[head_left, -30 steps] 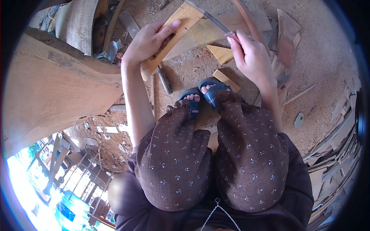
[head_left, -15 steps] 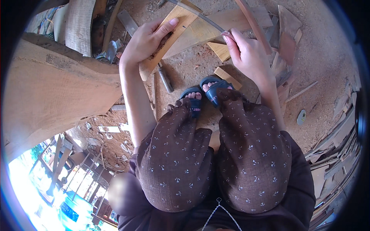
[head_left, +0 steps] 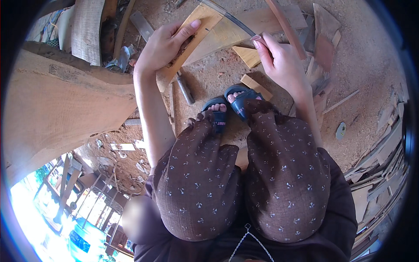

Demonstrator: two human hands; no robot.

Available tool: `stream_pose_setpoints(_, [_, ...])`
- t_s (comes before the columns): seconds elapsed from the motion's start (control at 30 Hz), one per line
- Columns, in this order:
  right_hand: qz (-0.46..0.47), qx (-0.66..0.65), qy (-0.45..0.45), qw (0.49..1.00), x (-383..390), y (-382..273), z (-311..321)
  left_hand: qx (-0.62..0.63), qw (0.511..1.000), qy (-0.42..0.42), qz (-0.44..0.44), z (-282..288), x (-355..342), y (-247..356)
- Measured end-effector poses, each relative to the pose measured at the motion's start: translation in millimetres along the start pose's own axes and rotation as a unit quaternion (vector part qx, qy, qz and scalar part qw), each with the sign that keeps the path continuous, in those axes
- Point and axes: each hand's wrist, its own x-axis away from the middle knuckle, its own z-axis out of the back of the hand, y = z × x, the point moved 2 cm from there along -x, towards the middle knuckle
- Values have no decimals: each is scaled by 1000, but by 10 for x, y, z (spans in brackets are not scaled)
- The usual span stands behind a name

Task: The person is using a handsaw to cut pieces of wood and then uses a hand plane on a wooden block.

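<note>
My left hand (head_left: 163, 49) grips a flat light-brown wooden board (head_left: 208, 19) along its edge, thumb on the upper face. The board is held slanting above the ground, and a dark rough hollow shows near my fingers. In my right hand (head_left: 283, 65) is a long, narrow dark metal file (head_left: 239, 24), fingers wrapped round its near end. It reaches up and left across the board's far end, and its tip runs out of view. Whether it touches the wood I cannot tell.
A grey cylindrical tool (head_left: 186, 91) lies below the board. Wood offcuts (head_left: 257, 87) lie by my sandalled feet, and a long plank (head_left: 257, 26) lies beyond. At left stands a large timber slab (head_left: 70, 96); stacked wood strips (head_left: 379, 170) line the right.
The file lies at a slightly different angle, its far part now nearer the board's far end. Both hands keep their holds, and the whole view has shifted slightly.
</note>
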Motion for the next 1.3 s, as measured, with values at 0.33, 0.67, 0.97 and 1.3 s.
stream_pose_setpoints(0.33, [1,1,-3,1000,-3,2,-12,0,1000,23,10,-18,-12,-42])
stream_pose_setpoints(0.67, [17,10,5,1000,36,81,-79,-10,999,-3,44,-3,-1,-21])
stream_pose_setpoints(0.97, [0,21,-2,1000,27,49,-92,-24,999,-6,46,7,3,-23])
stream_pose_setpoints(1.3, [-6,14,-11,1000,23,30,-86,-16,999,4,35,2,28,7])
